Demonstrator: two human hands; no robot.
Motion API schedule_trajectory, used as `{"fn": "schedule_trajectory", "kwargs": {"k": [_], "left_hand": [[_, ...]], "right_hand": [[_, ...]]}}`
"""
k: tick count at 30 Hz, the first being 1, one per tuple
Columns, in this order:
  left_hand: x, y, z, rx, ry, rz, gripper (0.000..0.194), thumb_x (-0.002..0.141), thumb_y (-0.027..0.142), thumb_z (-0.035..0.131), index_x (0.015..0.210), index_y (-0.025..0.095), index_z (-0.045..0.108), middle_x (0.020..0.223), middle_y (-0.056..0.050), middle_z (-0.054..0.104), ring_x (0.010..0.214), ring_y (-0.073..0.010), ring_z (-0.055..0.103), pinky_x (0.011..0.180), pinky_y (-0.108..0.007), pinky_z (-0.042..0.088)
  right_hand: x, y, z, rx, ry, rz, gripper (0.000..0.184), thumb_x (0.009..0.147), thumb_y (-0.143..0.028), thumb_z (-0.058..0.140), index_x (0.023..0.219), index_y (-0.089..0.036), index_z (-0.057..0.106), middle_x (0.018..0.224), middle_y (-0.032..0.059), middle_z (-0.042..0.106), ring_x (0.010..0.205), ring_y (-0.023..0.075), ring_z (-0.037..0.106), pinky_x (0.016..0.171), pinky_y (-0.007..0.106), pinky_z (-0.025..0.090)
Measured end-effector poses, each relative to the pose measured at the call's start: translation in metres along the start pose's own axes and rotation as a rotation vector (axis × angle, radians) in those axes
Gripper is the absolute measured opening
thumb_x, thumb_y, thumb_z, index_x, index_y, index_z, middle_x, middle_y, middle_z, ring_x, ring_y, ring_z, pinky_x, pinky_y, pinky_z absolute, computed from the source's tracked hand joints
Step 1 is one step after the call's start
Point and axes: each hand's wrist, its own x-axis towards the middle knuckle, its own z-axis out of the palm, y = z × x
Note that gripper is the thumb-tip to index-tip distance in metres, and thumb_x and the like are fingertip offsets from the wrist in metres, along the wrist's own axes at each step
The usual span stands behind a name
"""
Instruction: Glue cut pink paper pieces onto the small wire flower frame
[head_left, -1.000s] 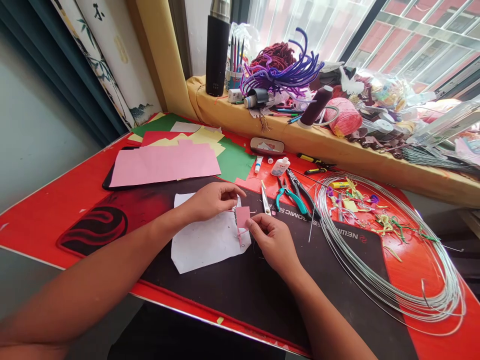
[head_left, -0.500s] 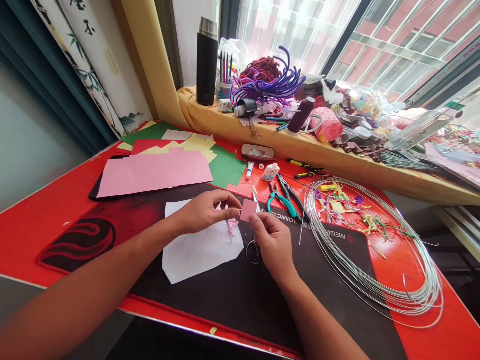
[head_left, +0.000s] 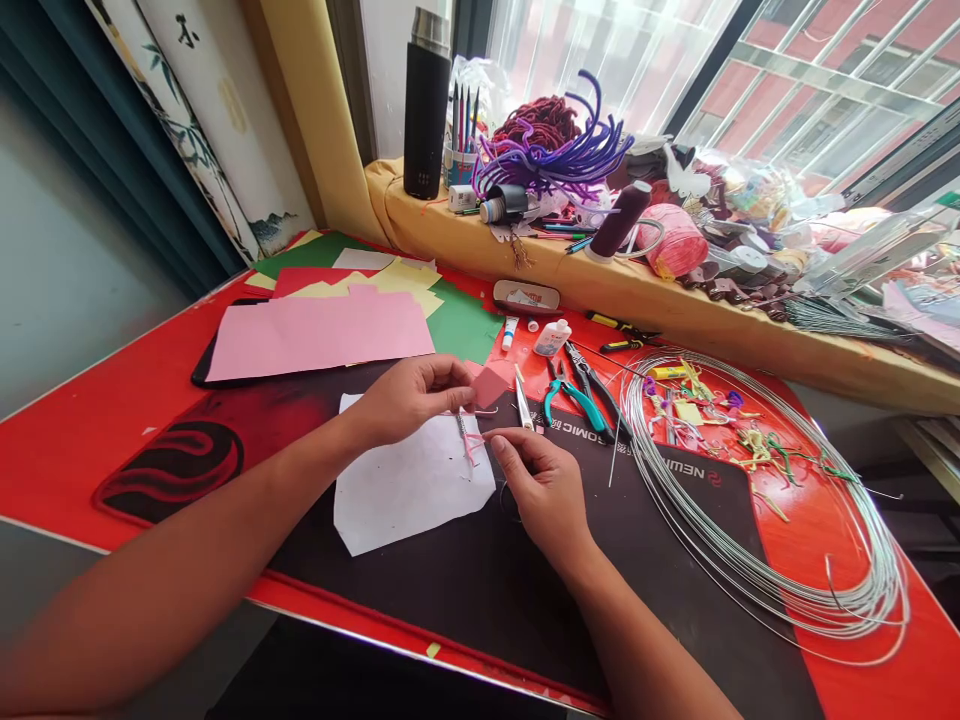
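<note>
My left hand [head_left: 411, 396] pinches a small pink paper piece [head_left: 489, 385] just above a white sheet [head_left: 409, 488] that lies on the black desk mat [head_left: 480, 560]. Thin pink paper strips [head_left: 471, 440] hang below the pinch. My right hand [head_left: 541, 487] is curled, its fingertips closed on the end of one of those thin strips. Small scissors [head_left: 523, 402] lie just beyond my right fingers.
Teal-handled pliers [head_left: 576, 397] and black pliers lie right of the scissors. A big wire coil [head_left: 757, 500] covers the right of the red table. Coloured paper sheets [head_left: 322, 335] lie at the back left. A glue bottle [head_left: 553, 337] and a cluttered window ledge stand behind.
The pink piece has passed from my right fingers to my left hand and sits higher, towards the back. My right hand has dropped to the thin strips.
</note>
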Motion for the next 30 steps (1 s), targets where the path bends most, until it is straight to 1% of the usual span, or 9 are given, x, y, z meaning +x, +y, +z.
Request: {"fn": "schedule_trajectory", "kwargs": {"k": [4, 7, 10, 14, 16, 19, 23, 25, 30], "left_hand": [[0.005, -0.005, -0.010, 0.036, 0.131, 0.019, 0.031, 0.086, 0.047, 0.079, 0.091, 0.018, 0.072, 0.083, -0.004, 0.075, 0.078, -0.0186, 0.067, 0.074, -0.033, 0.055], [0.007, -0.010, -0.013, 0.068, 0.156, 0.017, 0.030, 0.087, 0.047, 0.078, 0.092, 0.018, 0.072, 0.083, -0.004, 0.075, 0.078, -0.0184, 0.068, 0.075, -0.033, 0.056], [0.007, -0.014, -0.014, 0.069, 0.135, 0.005, 0.029, 0.087, 0.046, 0.078, 0.092, 0.018, 0.071, 0.081, -0.005, 0.075, 0.078, -0.0194, 0.071, 0.075, -0.034, 0.058], [0.008, -0.014, -0.018, 0.001, 0.138, 0.010, 0.031, 0.083, 0.046, 0.083, 0.089, 0.018, 0.070, 0.078, -0.004, 0.075, 0.074, -0.0190, 0.072, 0.073, -0.034, 0.060], [0.008, -0.014, -0.021, -0.039, 0.149, 0.023, 0.034, 0.082, 0.047, 0.085, 0.088, 0.018, 0.069, 0.077, -0.004, 0.076, 0.074, -0.0194, 0.073, 0.074, -0.035, 0.061], [0.009, -0.014, -0.024, -0.101, 0.165, 0.039, 0.039, 0.080, 0.050, 0.087, 0.087, 0.018, 0.067, 0.079, -0.005, 0.077, 0.078, -0.0211, 0.076, 0.075, -0.035, 0.062], [0.010, -0.017, -0.026, -0.179, 0.167, 0.030, 0.043, 0.077, 0.050, 0.092, 0.087, 0.018, 0.065, 0.079, -0.005, 0.078, 0.078, -0.0210, 0.078, 0.077, -0.036, 0.063], [0.011, -0.018, -0.026, -0.205, 0.155, 0.013, 0.044, 0.076, 0.050, 0.093, 0.087, 0.018, 0.064, 0.078, -0.005, 0.078, 0.079, -0.0219, 0.079, 0.077, -0.036, 0.063], [0.011, -0.020, -0.025, -0.242, 0.113, -0.010, 0.044, 0.076, 0.047, 0.093, 0.086, 0.018, 0.061, 0.078, -0.006, 0.078, 0.074, -0.0206, 0.077, 0.072, -0.034, 0.061]], "right_hand": [[0.004, 0.002, -0.010, -0.050, 0.108, 0.008, 0.035, 0.101, -0.048, 0.064, 0.101, -0.019, 0.084, 0.062, -0.0017, 0.059, 0.054, 0.0151, 0.046, 0.054, 0.028, 0.038], [0.007, 0.004, -0.016, -0.116, 0.115, -0.004, 0.035, 0.100, -0.047, 0.064, 0.103, -0.018, 0.084, 0.060, -0.0032, 0.054, 0.054, 0.0150, 0.042, 0.054, 0.029, 0.036], [0.004, 0.005, -0.018, -0.189, 0.117, -0.010, 0.035, 0.101, -0.047, 0.063, 0.105, -0.018, 0.083, 0.062, -0.0020, 0.058, 0.055, 0.0164, 0.047, 0.056, 0.030, 0.041], [-0.013, 0.003, -0.021, -0.416, 0.069, -0.079, 0.034, 0.104, -0.044, 0.061, 0.116, -0.019, 0.081, 0.085, 0.0055, 0.074, 0.071, 0.0210, 0.065, 0.070, 0.032, 0.052], [-0.024, 0.004, -0.024, -0.587, -0.007, -0.122, 0.034, 0.105, -0.041, 0.059, 0.126, -0.021, 0.078, 0.090, 0.0066, 0.075, 0.079, 0.0239, 0.070, 0.075, 0.034, 0.054], [-0.037, 0.006, -0.027, -0.829, -0.095, -0.125, 0.039, 0.105, -0.036, 0.062, 0.140, -0.020, 0.072, 0.106, 0.0108, 0.075, 0.089, 0.0282, 0.074, 0.081, 0.038, 0.057], [-0.045, 0.009, -0.027, -1.003, -0.129, -0.131, 0.039, 0.103, -0.031, 0.069, 0.141, -0.022, 0.071, 0.112, 0.0129, 0.075, 0.102, 0.0322, 0.075, 0.090, 0.040, 0.058], [-0.046, 0.008, -0.026, -1.050, -0.143, -0.119, 0.038, 0.103, -0.028, 0.069, 0.141, -0.022, 0.071, 0.113, 0.0127, 0.075, 0.103, 0.0321, 0.076, 0.090, 0.040, 0.058], [-0.041, 0.003, -0.025, -1.107, -0.179, -0.006, 0.040, 0.104, -0.023, 0.063, 0.144, -0.024, 0.069, 0.118, 0.0114, 0.076, 0.089, 0.0282, 0.079, 0.074, 0.035, 0.054]]}}
